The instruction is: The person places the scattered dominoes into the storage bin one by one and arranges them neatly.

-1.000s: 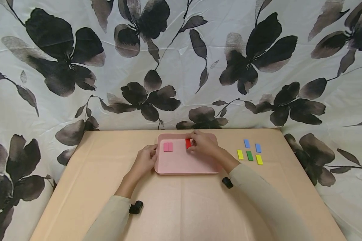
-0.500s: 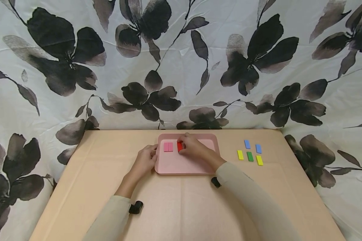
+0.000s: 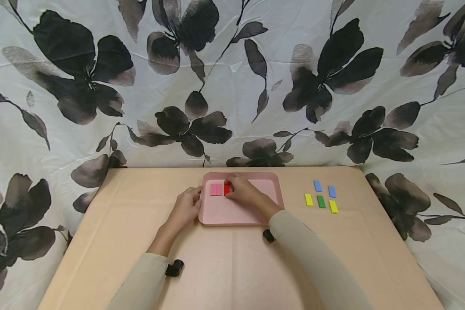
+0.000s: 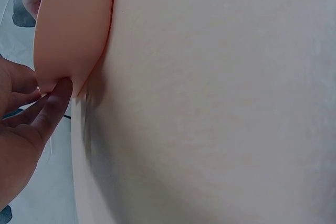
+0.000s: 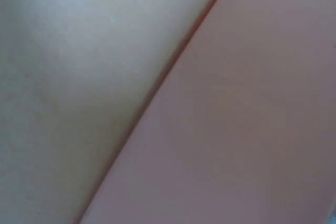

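Observation:
In the head view a pink tray (image 3: 238,218) lies near the table's far edge. My left hand (image 3: 188,205) holds its left side; in the left wrist view the thumb (image 4: 59,100) presses on the tray's outer wall (image 4: 73,30), with fingers at the rim. Between thumb and fingertips my right hand (image 3: 247,194) pinches a red rectangular block (image 3: 226,189) over the tray's upper left part. A narrow gap separates it from two pink blocks (image 3: 216,190), which lie side by side. The right wrist view shows only the tray's wall (image 5: 236,108) and the table, no fingers.
Right of the tray, on the tan table (image 3: 232,267), lie two blue blocks (image 3: 317,185), two yellow blocks (image 3: 308,199) and a green block (image 3: 321,201). A floral cloth (image 3: 255,86) hangs behind the table's far edge.
My right hand has carried the red block leftward across the tray, close to the pink blocks. The left hand has stayed at the tray's left side.

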A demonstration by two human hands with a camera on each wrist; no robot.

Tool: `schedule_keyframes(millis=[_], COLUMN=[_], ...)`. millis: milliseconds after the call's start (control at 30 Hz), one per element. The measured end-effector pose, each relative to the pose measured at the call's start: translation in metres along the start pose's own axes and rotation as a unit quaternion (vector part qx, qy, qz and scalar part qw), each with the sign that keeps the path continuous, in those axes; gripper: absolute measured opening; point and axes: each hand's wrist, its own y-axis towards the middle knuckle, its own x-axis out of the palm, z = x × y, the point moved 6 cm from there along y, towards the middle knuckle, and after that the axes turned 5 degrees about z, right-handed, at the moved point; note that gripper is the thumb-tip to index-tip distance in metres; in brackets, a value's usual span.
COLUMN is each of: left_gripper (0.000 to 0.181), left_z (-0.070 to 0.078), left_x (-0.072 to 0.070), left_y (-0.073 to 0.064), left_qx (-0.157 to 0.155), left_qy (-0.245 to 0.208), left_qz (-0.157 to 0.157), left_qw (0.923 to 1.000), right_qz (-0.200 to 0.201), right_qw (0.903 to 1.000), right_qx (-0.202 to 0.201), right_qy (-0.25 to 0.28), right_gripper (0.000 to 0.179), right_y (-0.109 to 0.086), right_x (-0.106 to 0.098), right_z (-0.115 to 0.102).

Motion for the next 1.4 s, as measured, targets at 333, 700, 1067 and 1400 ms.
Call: schedule_keyframes(millis=[333,700,1067,1400], left_gripper=[0.046,0.046,0.047,0.048], left_z=[-0.0017,-0.0017,-0.0024,-0.0022], left_x=[-0.0011,-0.001,-0.0016,-0.0013], left_y=[-0.0008,-0.003,-0.0036,-0.0031], left_qx=[0.004,0.004,0.011,0.015], left_qy=[0.008,0.005,0.0,0.006], left_qz=[0.0,-0.004,0.002,0.006], left_qw=[1.0,1.0,0.9999,0.9999], right_qz=[0.012,0.012,0.012,0.01], right_qw=[0.9998,0.9998,0.9998,0.9999], right_qx=[-0.015,-0.018,-0.017,-0.003], right_qy=[0.005,-0.002,-0.002,0.001], right_gripper=[0.044,0.046,0.044,0.047], right_y=[0.0029,0.0024,-0.0005,0.0003], right_x=[0.0057,0.0094,0.0075,0.0087], right_z=[-0.0011,-0.0032,-0.0081,-0.0062])
